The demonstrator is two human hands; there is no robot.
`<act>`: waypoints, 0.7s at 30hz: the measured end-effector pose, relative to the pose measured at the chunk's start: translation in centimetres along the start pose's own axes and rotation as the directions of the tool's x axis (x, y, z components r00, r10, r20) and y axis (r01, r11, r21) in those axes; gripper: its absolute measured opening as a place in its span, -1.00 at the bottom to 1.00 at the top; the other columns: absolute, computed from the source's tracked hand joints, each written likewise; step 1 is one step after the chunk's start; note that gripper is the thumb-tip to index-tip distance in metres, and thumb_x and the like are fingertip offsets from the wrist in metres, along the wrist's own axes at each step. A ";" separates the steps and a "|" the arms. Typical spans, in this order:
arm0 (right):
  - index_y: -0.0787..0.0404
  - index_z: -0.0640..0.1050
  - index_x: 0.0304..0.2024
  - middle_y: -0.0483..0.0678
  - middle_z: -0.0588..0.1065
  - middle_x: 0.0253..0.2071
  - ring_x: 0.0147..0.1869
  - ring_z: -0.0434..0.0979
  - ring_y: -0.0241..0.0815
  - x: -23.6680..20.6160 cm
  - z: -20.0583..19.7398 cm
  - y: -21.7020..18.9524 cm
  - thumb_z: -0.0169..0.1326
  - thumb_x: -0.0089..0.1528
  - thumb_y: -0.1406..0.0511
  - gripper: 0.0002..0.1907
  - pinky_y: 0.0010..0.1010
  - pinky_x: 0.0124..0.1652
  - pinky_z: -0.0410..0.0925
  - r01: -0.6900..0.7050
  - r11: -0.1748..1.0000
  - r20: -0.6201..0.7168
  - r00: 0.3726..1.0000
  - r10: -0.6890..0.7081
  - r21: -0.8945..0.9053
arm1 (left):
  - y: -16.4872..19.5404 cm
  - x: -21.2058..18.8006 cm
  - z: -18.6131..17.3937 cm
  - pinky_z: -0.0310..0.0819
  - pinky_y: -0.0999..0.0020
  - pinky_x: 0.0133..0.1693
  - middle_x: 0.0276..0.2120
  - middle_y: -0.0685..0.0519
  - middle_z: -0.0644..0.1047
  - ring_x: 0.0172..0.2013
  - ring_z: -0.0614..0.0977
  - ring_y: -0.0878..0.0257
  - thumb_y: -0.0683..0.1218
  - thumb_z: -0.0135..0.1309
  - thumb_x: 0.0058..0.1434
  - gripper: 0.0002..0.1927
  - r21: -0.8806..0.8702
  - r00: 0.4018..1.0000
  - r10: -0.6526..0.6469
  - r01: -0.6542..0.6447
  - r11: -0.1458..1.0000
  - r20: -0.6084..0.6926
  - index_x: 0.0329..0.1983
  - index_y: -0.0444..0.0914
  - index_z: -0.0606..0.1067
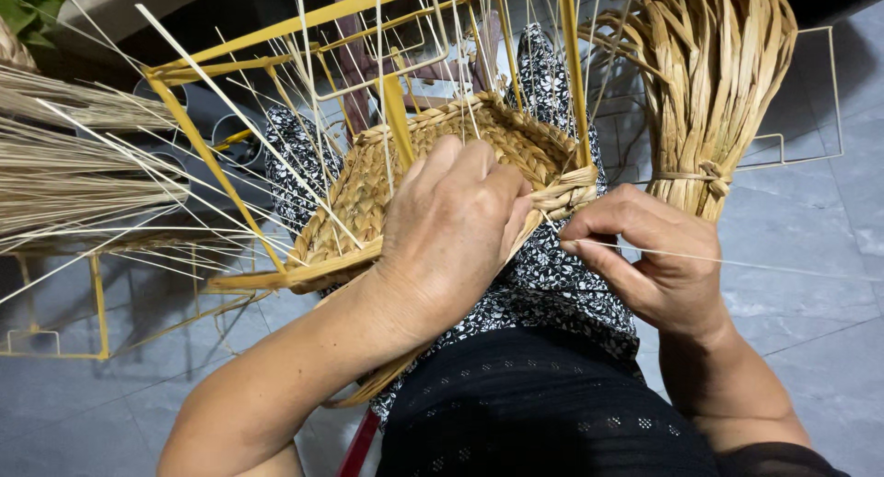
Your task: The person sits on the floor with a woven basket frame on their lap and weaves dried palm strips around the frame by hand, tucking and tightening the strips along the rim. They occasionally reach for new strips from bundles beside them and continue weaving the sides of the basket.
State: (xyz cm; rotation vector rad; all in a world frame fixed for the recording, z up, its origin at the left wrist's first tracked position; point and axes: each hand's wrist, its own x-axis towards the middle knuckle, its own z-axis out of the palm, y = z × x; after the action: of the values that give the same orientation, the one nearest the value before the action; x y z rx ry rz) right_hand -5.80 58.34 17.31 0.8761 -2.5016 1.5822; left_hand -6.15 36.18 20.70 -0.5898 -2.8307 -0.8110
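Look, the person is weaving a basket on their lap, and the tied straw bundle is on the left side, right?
Not quite. The tied bundle stands on the right, beyond the right hand, as the head view shows. The basket does rest on the lap, under the left hand.

The person's left hand (451,228) and right hand (649,256) were bare, without rings, and both forearms were uncovered. A black top with small pale dots covered the torso, and black-and-white floral-patterned fabric trousers (552,284) covered the legs.
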 end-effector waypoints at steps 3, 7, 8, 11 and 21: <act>0.32 0.61 -0.26 -0.02 0.58 -0.33 -0.29 0.59 -0.29 1.0 -0.2 -0.5 0.23 0.22 0.46 -0.94 -0.52 -0.31 0.41 0.020 0.998 0.046 0.999 -0.017 -0.058 | 0.0 0.0 0.2 0.37 0.11 -0.19 -0.36 0.00 0.43 -0.23 0.47 0.09 -0.12 0.27 0.16 -0.86 0.046 0.999 0.033 -0.033 0.998 -0.015 -0.35 -0.28 0.56; 0.28 0.54 -0.16 -0.02 0.60 -0.18 -0.26 0.58 -0.35 3.5 -0.3 -0.6 0.11 0.33 0.43 -0.95 -0.55 -0.28 0.45 -0.042 0.999 0.082 0.996 0.039 0.032 | 0.4 -0.3 -0.7 0.35 0.13 -0.17 -0.31 0.01 0.42 -0.21 0.46 0.10 -0.12 0.27 0.17 -0.85 0.034 0.991 0.119 -0.117 0.992 -0.062 -0.28 -0.29 0.56; 0.27 0.51 -0.17 -0.06 0.62 -0.17 -0.33 0.57 -0.39 4.4 -0.1 -0.4 0.09 0.34 0.41 -0.97 -0.58 -0.35 0.45 -0.158 0.981 0.118 0.982 0.145 0.114 | 0.7 -0.6 -1.1 0.36 0.14 -0.15 -0.30 0.01 0.41 -0.20 0.45 0.10 -0.13 0.27 0.21 -0.84 0.019 0.991 0.114 -0.113 0.993 -0.064 -0.22 -0.29 0.56; 0.27 0.49 -0.16 -0.06 0.58 -0.39 -0.48 0.50 -0.42 5.8 0.0 -0.3 0.07 0.38 0.37 -0.93 -0.58 -0.51 0.36 -0.368 0.921 0.177 0.922 0.344 0.127 | 1.4 -1.7 -2.7 0.38 0.16 -0.15 -0.28 -0.01 0.41 -0.21 0.45 0.09 -0.08 0.25 0.19 -0.63 -0.011 0.991 0.126 -0.126 0.992 -0.042 -0.01 -0.38 0.51; 0.33 0.51 -0.03 -0.02 0.59 -0.26 -0.33 0.56 -0.42 6.1 -0.2 -1.3 0.03 0.44 0.41 -0.90 -0.61 -0.37 0.46 -0.284 0.929 0.139 0.956 0.256 0.236 | 0.2 -2.5 -4.0 0.59 0.13 -0.39 -0.28 -0.13 0.45 -0.31 0.65 -0.01 -0.30 0.04 0.12 -0.54 0.027 0.965 0.028 -0.036 0.999 0.260 0.13 -0.49 0.42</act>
State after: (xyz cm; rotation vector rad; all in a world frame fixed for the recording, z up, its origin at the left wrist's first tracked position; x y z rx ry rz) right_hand -10.33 55.46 20.45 0.6740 -2.6269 2.0309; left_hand -3.72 33.39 23.55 -0.7893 -3.0518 -0.7300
